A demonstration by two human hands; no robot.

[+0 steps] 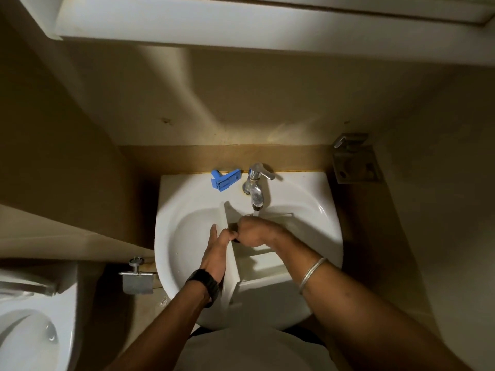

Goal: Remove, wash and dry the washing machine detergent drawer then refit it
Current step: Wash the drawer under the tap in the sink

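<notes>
I see one white plastic detergent drawer (257,263) lying across the white ceramic washbasin (187,236), its long front panel standing on edge and running from the near rim toward the tap. Its compartments face up; I count at least two ribbed dividers inside, dim and partly hidden by the right forearm. Its near end sticks out over the basin's front rim.

My left hand (214,253) lies flat against the outer face of the front panel, fingers straight and together, with the fingertips curling over the panel's top edge. One black wristwatch (205,283) sits on that wrist. My right hand (251,232) is inside the drawer right under the spout, fingers curled down; something dark shows beneath it, but I cannot tell what it is or whether the hand grips it. One thin silver bangle (312,274) rides on the right forearm.

One chrome lever tap (255,187) stands at the back of the basin, water running from its spout onto the right hand. One blue plastic insert piece (225,179) lies on the back ledge just left of the tap. One metal toilet-roll holder (138,281) hangs left of the basin. One white toilet (29,333) fills the lower left corner. One metal wall bracket (353,159) is mounted to the right.
</notes>
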